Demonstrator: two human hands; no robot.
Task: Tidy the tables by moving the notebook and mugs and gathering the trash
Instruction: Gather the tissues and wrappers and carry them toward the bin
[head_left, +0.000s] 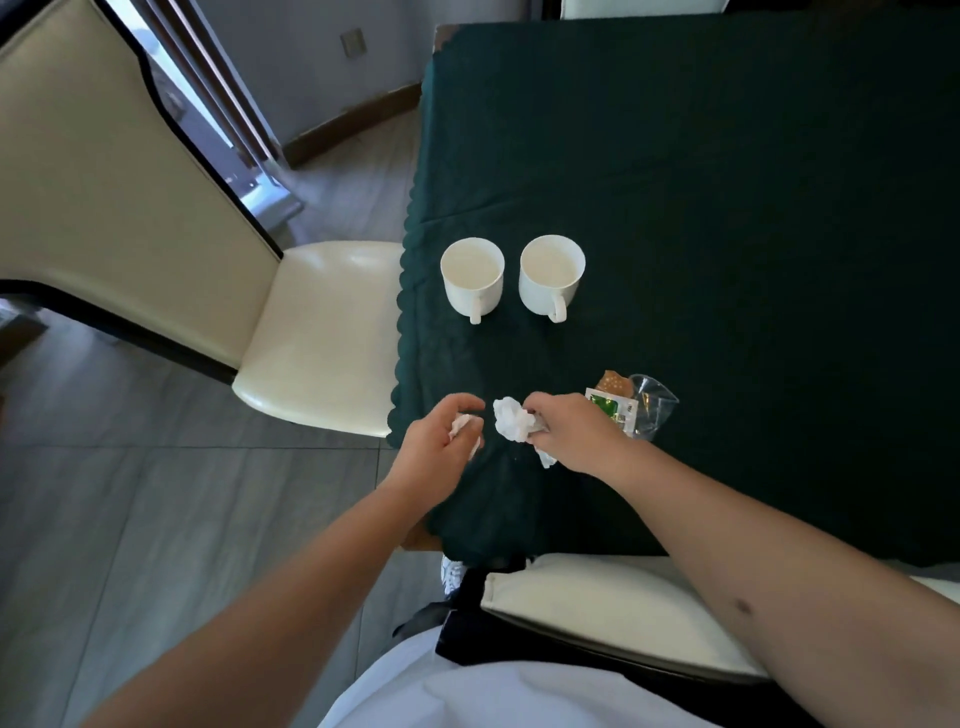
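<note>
Right hand (566, 434) clenched on crumpled white tissue (511, 425); left hand (441, 441) fingers curled round smaller tissue scrap (462, 423), mostly hidden. Two glossy white mugs (472, 275) on dark green cloth worktop (727, 208). Wrappers (618, 408) partly behind right hand.

Bare forearms, no sleeves showing; a white shirt (467, 691), dark trousers (421, 621) and a white sneaker (451, 571) below.

There was only one view, from a camera on the person's head. It looked forward and steeply down, from high above the near corner of the surface (727, 208). It sat close, so both arms reached in from the bottom edge. The wide lens bent the chair (322, 332) and the floor (156, 493) at the sides.
</note>
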